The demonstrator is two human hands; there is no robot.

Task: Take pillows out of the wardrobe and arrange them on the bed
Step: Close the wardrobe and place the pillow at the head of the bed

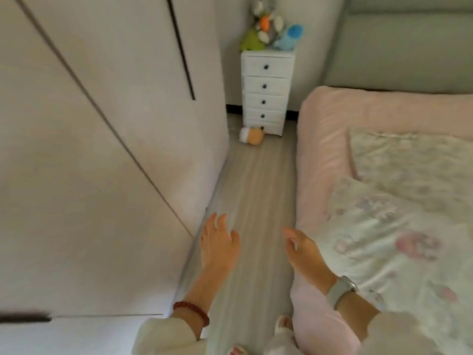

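My left hand (220,242) and right hand (304,249) hang loose and hold nothing, the wardrobe (102,124) is shut, and no plain pillow shows on the bed (322,139).

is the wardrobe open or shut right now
Shut: the wardrobe door panels lie flush, with only thin dark seams between them. Neither the left hand nor the right hand touches it.

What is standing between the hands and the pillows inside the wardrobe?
The closed wardrobe doors. No pillow is visible; the doors hide whatever is inside. The left hand and the right hand are both empty, over the floor between the wardrobe and the bed, touching neither door.
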